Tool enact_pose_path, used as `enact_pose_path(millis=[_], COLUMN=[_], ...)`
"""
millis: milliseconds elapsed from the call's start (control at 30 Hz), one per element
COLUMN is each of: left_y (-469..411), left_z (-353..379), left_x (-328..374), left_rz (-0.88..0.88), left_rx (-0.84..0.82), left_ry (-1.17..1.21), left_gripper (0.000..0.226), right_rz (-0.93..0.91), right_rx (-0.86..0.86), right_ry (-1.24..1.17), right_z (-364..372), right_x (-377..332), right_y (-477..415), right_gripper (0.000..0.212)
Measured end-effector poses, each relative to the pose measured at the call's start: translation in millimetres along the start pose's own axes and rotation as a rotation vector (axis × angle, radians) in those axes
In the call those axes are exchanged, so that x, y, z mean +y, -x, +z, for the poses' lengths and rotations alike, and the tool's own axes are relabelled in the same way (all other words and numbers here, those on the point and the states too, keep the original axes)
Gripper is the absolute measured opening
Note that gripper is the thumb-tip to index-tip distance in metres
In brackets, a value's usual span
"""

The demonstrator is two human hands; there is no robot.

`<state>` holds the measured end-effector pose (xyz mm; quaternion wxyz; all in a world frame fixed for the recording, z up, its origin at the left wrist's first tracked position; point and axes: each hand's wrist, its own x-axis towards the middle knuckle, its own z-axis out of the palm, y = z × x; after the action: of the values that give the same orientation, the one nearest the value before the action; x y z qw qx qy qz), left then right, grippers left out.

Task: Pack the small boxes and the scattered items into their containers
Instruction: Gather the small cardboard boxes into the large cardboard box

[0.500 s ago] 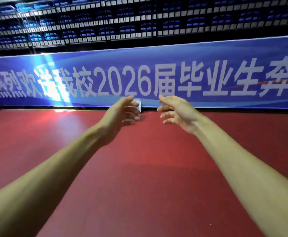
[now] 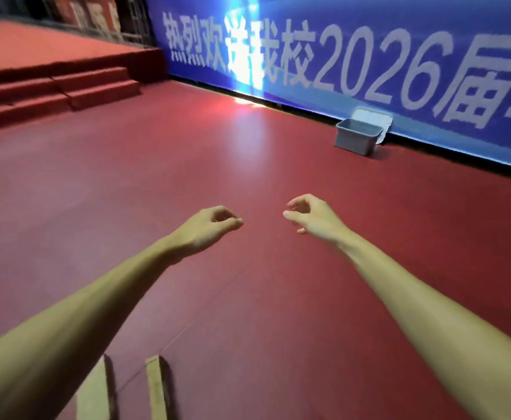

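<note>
Left hand (image 2: pixel 208 225) and right hand (image 2: pixel 308 218) hang over the smooth red floor (image 2: pixel 187 165), fingers loosely curled and grasping nothing. A grey rectangular plastic tub (image 2: pixel 355 140) stands open at the floor's far edge, its pale lid (image 2: pixel 375 118) propped behind it. Tan cardboard flaps (image 2: pixel 155 386) show at the near edge. No small boxes or loose items are visible, so progress cannot be judged.

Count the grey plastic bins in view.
1: the grey bin stands on the red floor beside the blue banner, upper right, a pale lid propped behind. Others may lie out of frame.
</note>
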<state>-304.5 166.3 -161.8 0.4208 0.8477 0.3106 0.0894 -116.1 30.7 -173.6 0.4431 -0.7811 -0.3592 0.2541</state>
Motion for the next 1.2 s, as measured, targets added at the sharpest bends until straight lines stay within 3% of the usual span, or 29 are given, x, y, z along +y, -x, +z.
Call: enact_pose_path(millis=[200, 333, 467, 633, 900, 1200], left_y=[144, 246, 331, 420, 497, 533], left_z=[-72, -112, -143, -158, -135, -111], left_x=[-136, -195, -241, -293, -372, -394], left_rz=[-0.273, -0.425, -0.51, -0.692, -1.065, -1.421], left_rx=[0.143, 0.196, 0.323, 0.481, 0.612, 0.828], left_ry=[-0.233, -0.2, -0.151, -0.078, 0.126, 0.329], left_gripper=[0.029, 0.04, 0.021, 0.029, 0.029, 0.026], right_rz=[-0.029, -0.126, -0.27, -0.417, -0.579, -0.672], right_rx=[-0.354, -0.535, -0.665, -0.897, -1.227, -1.53], right_ry=[0.29, 0.449, 0.567, 0.689, 0.795, 0.848], right_z=[172, 265, 348, 444, 592, 710], right_x=[-26, -59, -93, -123, -127, -125], right_y=[48, 93, 128, 153, 154, 169], right_gripper=[0.044, 0.046, 0.043, 0.042, 0.04, 0.038])
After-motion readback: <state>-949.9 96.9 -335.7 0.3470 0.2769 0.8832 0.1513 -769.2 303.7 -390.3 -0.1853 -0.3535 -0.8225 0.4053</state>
